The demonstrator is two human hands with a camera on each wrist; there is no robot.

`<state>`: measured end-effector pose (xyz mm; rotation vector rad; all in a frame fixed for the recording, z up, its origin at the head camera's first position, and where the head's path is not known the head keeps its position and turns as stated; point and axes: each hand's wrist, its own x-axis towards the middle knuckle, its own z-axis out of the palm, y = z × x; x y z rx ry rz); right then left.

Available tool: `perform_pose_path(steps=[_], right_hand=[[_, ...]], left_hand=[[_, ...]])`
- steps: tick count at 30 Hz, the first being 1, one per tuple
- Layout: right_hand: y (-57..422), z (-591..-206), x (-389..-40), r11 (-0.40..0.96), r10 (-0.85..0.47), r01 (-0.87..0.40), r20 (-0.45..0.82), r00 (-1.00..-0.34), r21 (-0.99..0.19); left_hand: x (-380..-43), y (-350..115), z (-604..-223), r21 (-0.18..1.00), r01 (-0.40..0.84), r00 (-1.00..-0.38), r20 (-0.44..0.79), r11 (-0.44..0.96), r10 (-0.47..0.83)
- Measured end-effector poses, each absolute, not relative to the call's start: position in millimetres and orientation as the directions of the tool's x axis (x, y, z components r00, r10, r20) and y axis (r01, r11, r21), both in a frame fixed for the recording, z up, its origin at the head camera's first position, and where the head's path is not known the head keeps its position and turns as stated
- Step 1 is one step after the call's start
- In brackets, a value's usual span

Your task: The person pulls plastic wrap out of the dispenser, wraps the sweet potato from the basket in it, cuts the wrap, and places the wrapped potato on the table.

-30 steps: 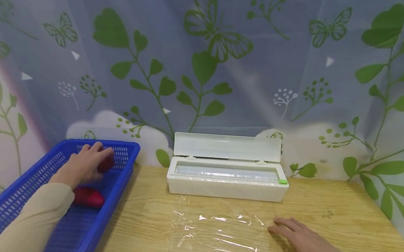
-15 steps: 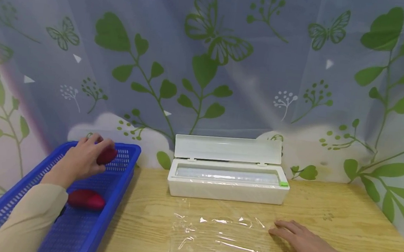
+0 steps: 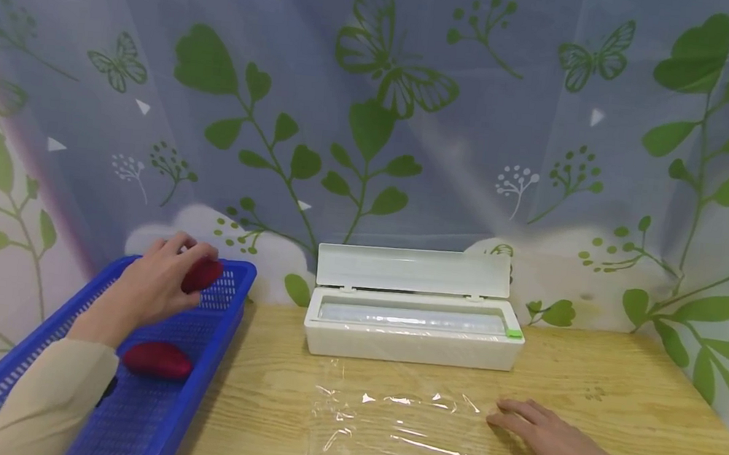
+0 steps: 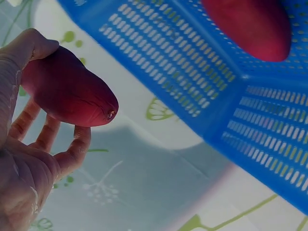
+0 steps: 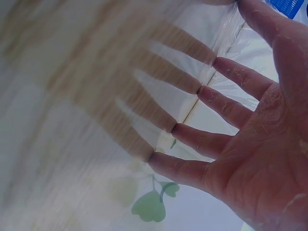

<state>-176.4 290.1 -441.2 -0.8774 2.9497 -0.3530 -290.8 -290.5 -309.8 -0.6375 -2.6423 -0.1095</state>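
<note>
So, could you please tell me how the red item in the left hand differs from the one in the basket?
The held red item is gripped by the left hand; the lying red item rests in the blue basket. In the head view, the held one is partly hidden, while the lying one looks longer. Both are deep red.

left fingers (image 4: 78,144) hold an oblong red object (image 4: 72,91), creased clear film (image 3: 404,429) lying flat

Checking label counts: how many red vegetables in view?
2: one vegetable in the left grip, a second vegetable in the basket. The sleeve may hide more.
</note>
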Motion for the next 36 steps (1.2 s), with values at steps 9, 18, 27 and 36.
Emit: perform_pose_path(steps=[9, 18, 27, 36], right_hand=[[291.8, -441.4, -175.7, 0.802, -0.563, -0.553, 0.026, -0.826, -0.224], [292.7, -441.2, -176.1, 0.811, -0.550, -0.532, -0.006, -0.835, -0.243], [293.7, -440.9, -176.6, 0.799, -0.563, -0.539, -0.019, -0.826, -0.267], [294.4, -442.1, -177.8, 0.791, -0.570, -0.541, -0.023, -0.821, -0.286]], left_hand=[[-279.7, -267.8, -304.1, -0.002, 0.516, -0.752, 0.478, 0.856, 0.454], [-265.4, -250.9, -295.5, 0.055, 0.527, -0.750, 0.500, 0.848, 0.433], [-252.0, -237.3, -292.4, 0.086, 0.571, -0.715, 0.540, 0.816, 0.444], [-241.6, -220.4, -285.5, 0.090, 0.628, -0.660, 0.587, 0.773, 0.469]])
